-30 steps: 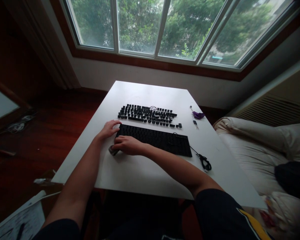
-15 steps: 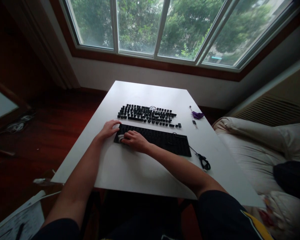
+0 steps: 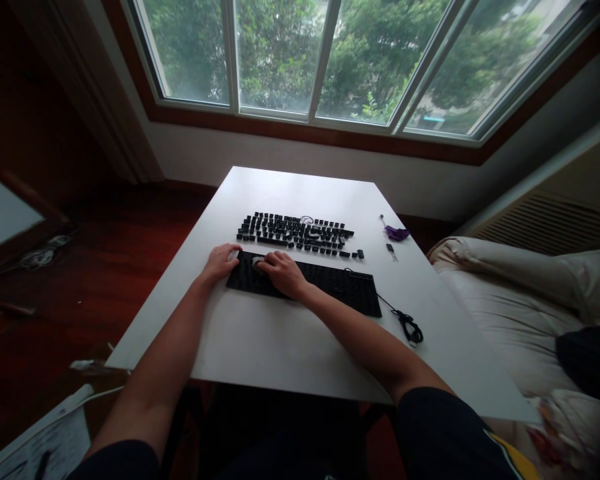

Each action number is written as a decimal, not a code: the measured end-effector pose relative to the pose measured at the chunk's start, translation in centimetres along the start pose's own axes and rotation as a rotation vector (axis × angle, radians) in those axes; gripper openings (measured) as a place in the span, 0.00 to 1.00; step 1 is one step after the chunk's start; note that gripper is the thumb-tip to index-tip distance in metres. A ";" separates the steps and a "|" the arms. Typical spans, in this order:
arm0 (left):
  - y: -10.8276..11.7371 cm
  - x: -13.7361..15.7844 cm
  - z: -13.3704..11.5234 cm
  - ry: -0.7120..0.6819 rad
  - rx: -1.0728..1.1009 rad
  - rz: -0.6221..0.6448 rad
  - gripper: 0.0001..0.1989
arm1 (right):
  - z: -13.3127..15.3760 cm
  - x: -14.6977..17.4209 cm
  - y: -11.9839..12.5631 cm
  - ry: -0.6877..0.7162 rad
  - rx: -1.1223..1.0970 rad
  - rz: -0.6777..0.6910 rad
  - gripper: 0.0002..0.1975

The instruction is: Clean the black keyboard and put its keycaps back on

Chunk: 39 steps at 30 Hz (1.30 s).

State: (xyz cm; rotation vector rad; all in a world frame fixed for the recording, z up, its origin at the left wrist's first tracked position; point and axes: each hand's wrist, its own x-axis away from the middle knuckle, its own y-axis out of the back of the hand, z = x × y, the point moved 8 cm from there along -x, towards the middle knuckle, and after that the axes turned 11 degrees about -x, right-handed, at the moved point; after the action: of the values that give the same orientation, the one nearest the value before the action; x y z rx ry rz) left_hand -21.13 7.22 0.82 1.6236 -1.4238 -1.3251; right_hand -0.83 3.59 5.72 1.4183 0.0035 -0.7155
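A black keyboard base [image 3: 325, 281] without its keycaps lies slightly slanted on the white table. My left hand [image 3: 221, 261] is at its left end, thumb and fingers closed about the upper left corner. My right hand [image 3: 283, 272] is over the left part of the base, fingers pinched on a small pale wad [image 3: 257, 263] that looks like cloth or tissue. The wad touches the top of the base; its lower side is hidden. Behind the base, loose black keycaps [image 3: 275, 227] are laid out in rows.
A coiled black cable [image 3: 410, 328] runs from the base's right end. Farther right on the table [image 3: 300, 347] lie a purple cloth-like thing [image 3: 397, 233] and a small dark piece [image 3: 390, 248]. A pale sofa [image 3: 500, 293] stands to the right, a window [image 3: 275, 60] ahead.
My right hand has moved right and a little away from me along the keyboard base, taking the pale wad with it. My left hand stays at the left end, its fingers drawn in more.
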 end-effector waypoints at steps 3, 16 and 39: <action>0.1 0.2 -0.3 0.034 -0.025 -0.050 0.22 | 3.2 1.3 -0.4 0.159 -0.082 0.036 0.14; 0.3 0.7 -5.3 -0.082 -0.027 -0.099 0.20 | -3.5 1.3 2.6 -0.169 0.044 -0.079 0.17; 0.1 0.5 -4.1 -0.058 -0.036 -0.026 0.18 | -3.0 2.5 2.3 -0.182 0.006 -0.013 0.16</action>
State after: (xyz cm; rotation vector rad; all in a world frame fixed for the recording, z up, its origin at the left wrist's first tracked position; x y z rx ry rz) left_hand -17.39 6.07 2.06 1.5970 -1.4089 -1.4156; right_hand 3.44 5.11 6.18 1.3552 -0.1316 -0.8532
